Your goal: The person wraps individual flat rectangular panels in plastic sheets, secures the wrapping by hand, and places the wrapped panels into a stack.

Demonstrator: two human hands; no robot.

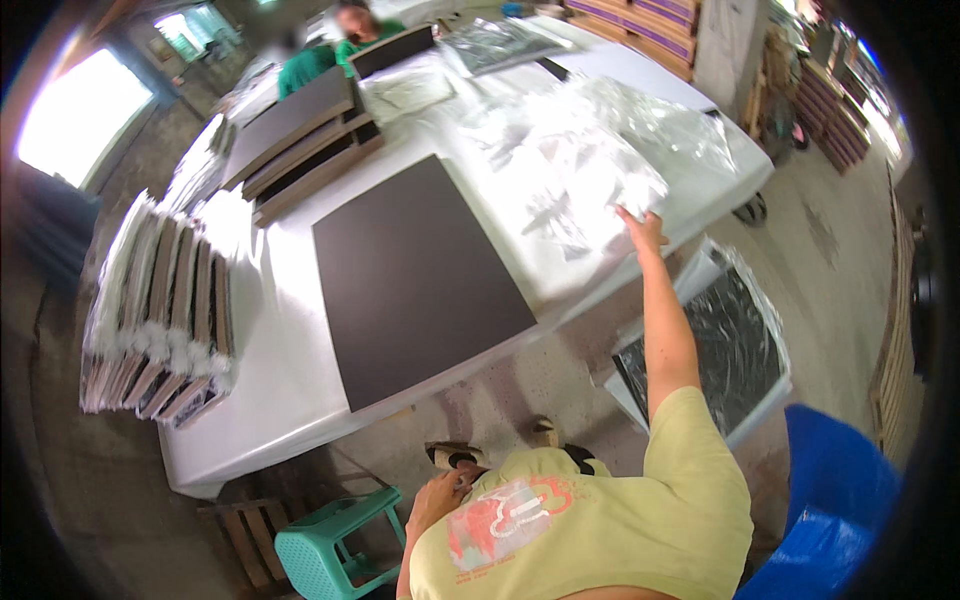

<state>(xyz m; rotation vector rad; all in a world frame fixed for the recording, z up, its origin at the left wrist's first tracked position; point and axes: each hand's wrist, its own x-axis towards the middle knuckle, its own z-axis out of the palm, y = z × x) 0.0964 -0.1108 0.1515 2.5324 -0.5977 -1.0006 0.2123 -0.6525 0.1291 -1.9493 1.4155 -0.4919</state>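
Note:
My right hand (645, 232) reaches out to the table's near right edge. Its fingers are apart and touch the border of a heap of clear plastic bags (590, 170). Close to my waist, my left hand (440, 494) has its fingers curled; whatever they may hold is hidden. A large dark brown flat panel (415, 285) lies on the white-covered table (275, 375) in front of me, left of the bags. Nothing touches the panel's top face.
Brown panels (290, 130) are stacked behind the large one. Plastic-wrapped panels (160, 300) stand at the left edge. A wrapped black panel (720, 340) leans below my right arm. A green stool (335, 545) and blue plastic (830, 520) flank me. People in green (365, 45) stand at the far end.

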